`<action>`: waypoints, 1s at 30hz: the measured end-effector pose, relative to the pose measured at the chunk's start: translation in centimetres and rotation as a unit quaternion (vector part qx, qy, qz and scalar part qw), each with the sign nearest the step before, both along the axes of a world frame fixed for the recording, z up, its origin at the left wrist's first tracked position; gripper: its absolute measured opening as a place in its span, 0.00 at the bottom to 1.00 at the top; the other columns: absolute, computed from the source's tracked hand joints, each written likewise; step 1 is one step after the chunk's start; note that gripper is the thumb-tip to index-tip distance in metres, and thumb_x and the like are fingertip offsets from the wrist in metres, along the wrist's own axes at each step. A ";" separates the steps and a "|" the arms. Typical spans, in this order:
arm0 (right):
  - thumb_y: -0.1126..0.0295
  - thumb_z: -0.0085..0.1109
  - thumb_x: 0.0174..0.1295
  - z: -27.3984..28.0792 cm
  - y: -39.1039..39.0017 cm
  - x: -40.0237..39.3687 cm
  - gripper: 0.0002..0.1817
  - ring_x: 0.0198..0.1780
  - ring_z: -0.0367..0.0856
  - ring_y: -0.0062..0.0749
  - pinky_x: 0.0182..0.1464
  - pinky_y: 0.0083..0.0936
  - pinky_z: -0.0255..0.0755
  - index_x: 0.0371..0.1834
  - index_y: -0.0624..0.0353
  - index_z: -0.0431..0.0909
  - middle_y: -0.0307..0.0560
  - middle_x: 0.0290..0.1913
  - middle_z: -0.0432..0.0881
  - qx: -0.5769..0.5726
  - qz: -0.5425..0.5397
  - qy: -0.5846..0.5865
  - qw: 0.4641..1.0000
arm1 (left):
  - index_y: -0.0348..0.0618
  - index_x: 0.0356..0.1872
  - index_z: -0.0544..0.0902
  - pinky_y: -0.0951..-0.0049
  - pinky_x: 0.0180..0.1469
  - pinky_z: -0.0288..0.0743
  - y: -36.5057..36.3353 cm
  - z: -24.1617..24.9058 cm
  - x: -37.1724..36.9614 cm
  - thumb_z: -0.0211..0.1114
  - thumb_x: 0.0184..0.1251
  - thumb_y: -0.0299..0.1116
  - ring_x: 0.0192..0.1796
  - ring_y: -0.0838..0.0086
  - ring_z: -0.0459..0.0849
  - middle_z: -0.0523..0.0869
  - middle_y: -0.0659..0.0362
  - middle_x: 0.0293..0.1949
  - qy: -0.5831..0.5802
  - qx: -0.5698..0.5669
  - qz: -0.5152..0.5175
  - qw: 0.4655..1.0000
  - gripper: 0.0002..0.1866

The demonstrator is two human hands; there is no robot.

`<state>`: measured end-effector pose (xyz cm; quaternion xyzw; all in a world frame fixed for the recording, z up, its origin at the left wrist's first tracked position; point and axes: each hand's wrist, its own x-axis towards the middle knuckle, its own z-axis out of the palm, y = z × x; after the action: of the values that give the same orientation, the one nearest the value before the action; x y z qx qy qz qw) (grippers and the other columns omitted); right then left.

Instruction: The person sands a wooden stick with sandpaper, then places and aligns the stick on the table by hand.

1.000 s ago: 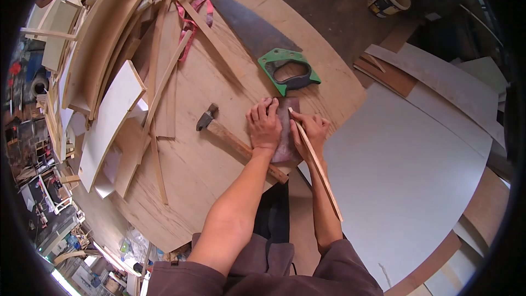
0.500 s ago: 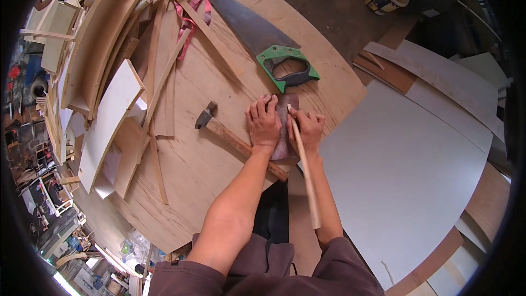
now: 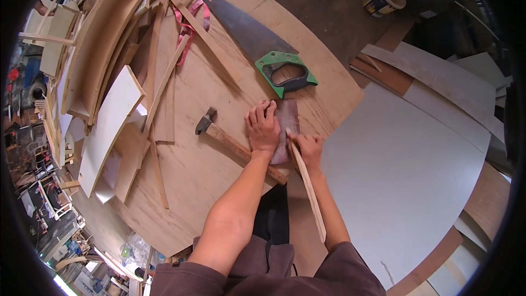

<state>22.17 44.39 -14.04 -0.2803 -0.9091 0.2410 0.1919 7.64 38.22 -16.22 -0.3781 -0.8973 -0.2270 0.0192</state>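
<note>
While the left hand (image 3: 263, 129) presses flat on the dark board (image 3: 287, 126) on the table (image 3: 208, 175), the right hand (image 3: 308, 149) grips a thin strip (image 3: 307, 186); a slip could shift the board.

Left hand (image 3: 263, 127) flat on dark board (image 3: 287, 126), right hand (image 3: 308, 148) gripping wooden strip (image 3: 308, 188)

I saw an evenly lit, fairly bright picture; soft daylight seemed to fall from above, leaving only faint shadows under the hands (image 3: 264, 127) on the table (image 3: 208, 164). The fisheye lens bent everything toward the edges, and a black ring cut the corners. The lower left of the frame was blown out and blurred; the center stayed sharp.
</note>
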 end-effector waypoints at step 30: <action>0.67 0.70 0.64 0.2 0.2 0.1 0.09 0.35 0.78 0.34 0.47 0.35 0.62 0.47 0.52 0.86 0.38 0.34 0.83 -0.026 -0.011 0.015 0.999 | 0.51 0.60 0.83 0.57 0.71 0.64 -0.1 0.2 0.1 0.68 0.59 0.30 0.67 0.64 0.74 0.80 0.60 0.59 -0.005 -0.014 0.002 1.000 0.24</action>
<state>22.30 44.55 -13.87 -0.2918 -0.8963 0.2668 0.2008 7.73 38.15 -16.04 -0.3753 -0.9012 -0.2165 0.0102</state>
